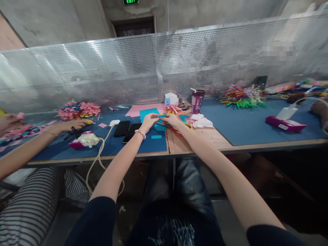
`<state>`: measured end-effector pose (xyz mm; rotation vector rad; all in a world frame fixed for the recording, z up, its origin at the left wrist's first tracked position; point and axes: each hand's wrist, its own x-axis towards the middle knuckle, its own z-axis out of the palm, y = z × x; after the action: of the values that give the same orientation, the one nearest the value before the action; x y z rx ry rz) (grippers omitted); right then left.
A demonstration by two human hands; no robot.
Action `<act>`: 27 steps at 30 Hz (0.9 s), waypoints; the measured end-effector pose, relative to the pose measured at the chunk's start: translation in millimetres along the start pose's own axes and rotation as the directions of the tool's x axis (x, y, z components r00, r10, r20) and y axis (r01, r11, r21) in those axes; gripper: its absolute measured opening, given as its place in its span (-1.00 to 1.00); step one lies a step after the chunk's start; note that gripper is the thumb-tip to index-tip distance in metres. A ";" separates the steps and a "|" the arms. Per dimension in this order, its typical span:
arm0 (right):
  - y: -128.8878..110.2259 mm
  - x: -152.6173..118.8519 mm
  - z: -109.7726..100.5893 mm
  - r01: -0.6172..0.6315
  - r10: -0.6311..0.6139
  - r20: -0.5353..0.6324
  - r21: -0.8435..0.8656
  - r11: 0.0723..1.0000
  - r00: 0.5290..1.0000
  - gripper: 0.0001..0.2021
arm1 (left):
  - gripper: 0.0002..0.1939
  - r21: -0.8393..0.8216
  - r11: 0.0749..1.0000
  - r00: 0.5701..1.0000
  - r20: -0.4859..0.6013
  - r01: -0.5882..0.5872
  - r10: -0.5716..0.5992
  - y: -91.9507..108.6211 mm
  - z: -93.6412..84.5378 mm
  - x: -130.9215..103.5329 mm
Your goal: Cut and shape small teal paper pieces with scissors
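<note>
Both my hands meet over the middle of the table, pinching a small piece of blue paper (pixel 162 116) between them. My left hand (pixel 150 120), with a beaded bracelet at its wrist, holds the paper's left end. On the other end are the fingers of my right hand (pixel 171 119). Larger blue paper sheets (pixel 147 112) lie just behind, on pink paper (pixel 133 110). A small blue paper strip (pixel 156 137) rests on the mat in front. Beside my right hand, scissors with orange and yellow handles (pixel 188 126) are partly hidden by my forearm.
Two dark phones (pixel 122 128) lie left of my hands, near a white charger plug (pixel 114 122) and a power strip (pixel 83 140). A purple cup with a straw (pixel 197 101) stands behind right, near crumpled white tissue (pixel 203 122). A co-worker's hand (pixel 79 124) works at the left.
</note>
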<state>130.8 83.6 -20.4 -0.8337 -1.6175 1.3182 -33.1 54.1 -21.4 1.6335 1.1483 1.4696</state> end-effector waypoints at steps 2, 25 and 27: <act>1.1 1.0 -0.7 0.001 -0.001 -0.009 -0.001 1.000 1.000 -0.84 | -0.71 0.003 1.000 1.000 -0.001 0.004 -0.004 0.2 0.0 -0.2; 6.9 6.0 -2.5 0.019 -0.020 -0.014 -0.058 0.998 1.000 -0.72 | -0.70 0.013 0.999 0.999 -0.017 0.032 -0.031 -2.0 0.7 3.2; 5.1 4.3 -1.8 0.010 -0.012 -0.014 -0.077 0.997 1.000 -0.75 | -0.70 0.013 0.999 0.999 -0.017 0.035 -0.034 -1.8 0.8 3.3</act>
<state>130.6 89.3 -24.4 -0.8770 -1.6679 1.2465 -32.7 57.9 -21.8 1.6054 1.1922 1.4593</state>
